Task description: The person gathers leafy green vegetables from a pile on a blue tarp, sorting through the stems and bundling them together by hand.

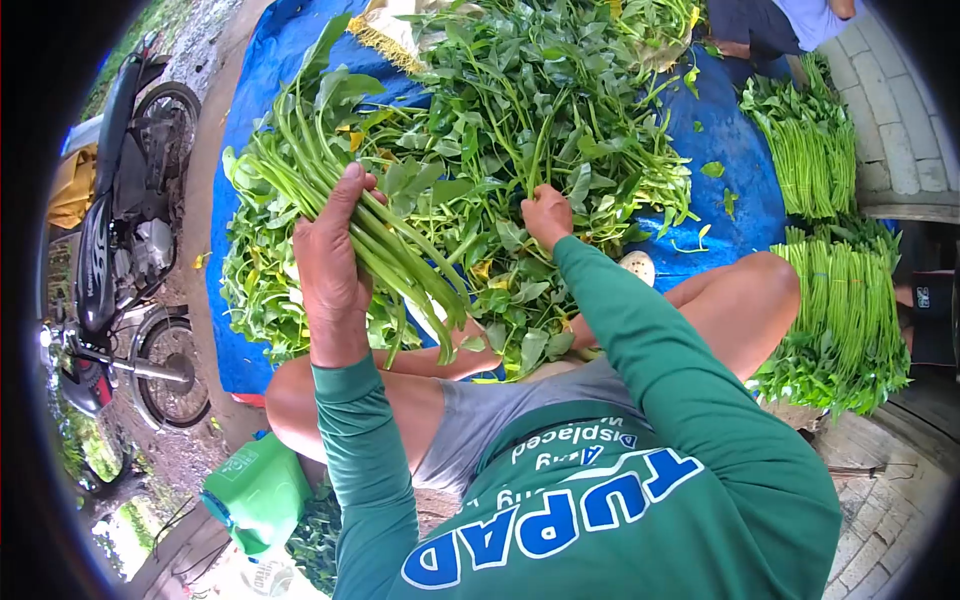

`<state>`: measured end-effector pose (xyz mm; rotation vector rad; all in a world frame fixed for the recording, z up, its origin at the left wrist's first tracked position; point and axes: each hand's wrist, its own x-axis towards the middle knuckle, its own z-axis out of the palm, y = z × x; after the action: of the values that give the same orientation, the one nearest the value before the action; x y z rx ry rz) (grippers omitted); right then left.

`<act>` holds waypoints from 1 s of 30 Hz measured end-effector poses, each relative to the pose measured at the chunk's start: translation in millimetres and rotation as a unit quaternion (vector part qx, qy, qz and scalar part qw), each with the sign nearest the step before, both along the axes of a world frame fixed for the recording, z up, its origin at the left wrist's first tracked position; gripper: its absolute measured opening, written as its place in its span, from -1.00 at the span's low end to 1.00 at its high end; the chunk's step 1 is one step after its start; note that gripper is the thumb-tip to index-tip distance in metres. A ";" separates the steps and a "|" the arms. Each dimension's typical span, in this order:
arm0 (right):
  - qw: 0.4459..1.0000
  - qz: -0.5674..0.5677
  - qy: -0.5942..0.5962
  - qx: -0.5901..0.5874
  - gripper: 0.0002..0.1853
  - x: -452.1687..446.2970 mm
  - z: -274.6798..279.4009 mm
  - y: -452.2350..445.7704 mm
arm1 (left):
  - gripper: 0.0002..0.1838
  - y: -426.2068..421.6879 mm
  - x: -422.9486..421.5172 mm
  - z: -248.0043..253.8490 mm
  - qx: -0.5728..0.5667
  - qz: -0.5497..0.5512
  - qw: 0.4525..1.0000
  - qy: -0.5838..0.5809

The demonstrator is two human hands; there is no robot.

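Note:
My left hand (335,255) is wrapped round a bunch of water spinach (290,150), its thick pale-green stems slanting from upper left to lower right, held above the pile. To the right, my right hand (547,215) is closed on a few thin water spinach stems (538,165) at the near side of a large leafy heap (590,110). Whether those stems are free of the heap, I cannot tell. Loose leaves and stems, some yellow, lie between and below my hands, on a blue tarp (740,225) in front of my crossed legs.
Tied bundles of greens (815,165) are stacked at the right, with more bundles (850,300) nearer me. Another person (765,25) is at the top right. A motorcycle (120,230) stands on the left, and a green plastic container (258,495) sits by my left knee.

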<state>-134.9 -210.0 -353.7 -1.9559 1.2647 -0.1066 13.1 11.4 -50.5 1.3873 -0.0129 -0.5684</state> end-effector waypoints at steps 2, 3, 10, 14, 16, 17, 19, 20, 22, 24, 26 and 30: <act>0.994 -0.042 -0.094 0.037 -0.48 -18.0 32.7 8.6 | -0.67 0.9 1.7 5.3 -0.001 0.007 1.000 0.002; 0.985 -0.075 -0.146 0.060 -0.49 -31.4 54.3 13.9 | -0.68 -0.2 3.1 5.3 -0.002 0.014 1.000 0.001; 0.974 -0.157 -0.155 0.041 -0.52 -83.4 65.4 -25.4 | -0.67 -13.5 -4.9 11.0 -0.011 -0.034 0.999 0.005; 0.915 -0.113 -0.167 0.350 -0.63 -101.1 110.3 -41.8 | -0.63 -14.9 -11.8 13.1 -0.002 -0.053 0.999 0.003; 0.846 -0.081 -0.263 0.456 -0.64 -108.4 139.0 -42.1 | -0.61 -14.2 -14.9 13.3 0.004 -0.059 0.998 -0.001; 0.848 -0.062 -0.281 0.445 -0.63 -105.6 150.7 -39.2 | -0.61 -12.2 -15.8 14.5 0.010 -0.066 0.998 -0.001; 0.867 0.011 -0.280 0.412 -0.54 -115.3 179.4 -34.8 | -0.63 -9.0 -15.0 12.7 0.028 -0.066 0.997 -0.014; 0.886 0.055 -0.265 0.376 -0.50 -116.9 206.5 -24.2 | -0.64 -7.0 -13.1 10.9 0.027 -0.069 0.997 -0.018; 0.850 0.035 -0.295 0.435 -0.42 -114.0 246.1 -0.6 | -0.66 -0.9 -12.3 8.1 0.028 -0.080 0.996 -0.022; 0.845 0.038 -0.311 0.433 -0.40 -124.2 241.4 -3.6 | -0.69 1.8 -14.9 8.4 0.030 -0.082 0.996 -0.003; 0.842 0.050 -0.328 0.425 -0.40 -127.3 250.0 0.0 | -0.69 2.7 -15.4 10.3 0.034 -0.068 0.997 -0.009; 0.865 0.063 -0.331 0.372 -0.41 -120.6 258.2 -0.5 | -0.70 6.3 -18.6 10.5 0.031 -0.084 0.996 0.001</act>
<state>-255.4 -210.5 -95.5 -1.1544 0.5756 -0.1748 -5.6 17.7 -40.0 1.4556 -0.1122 -0.7155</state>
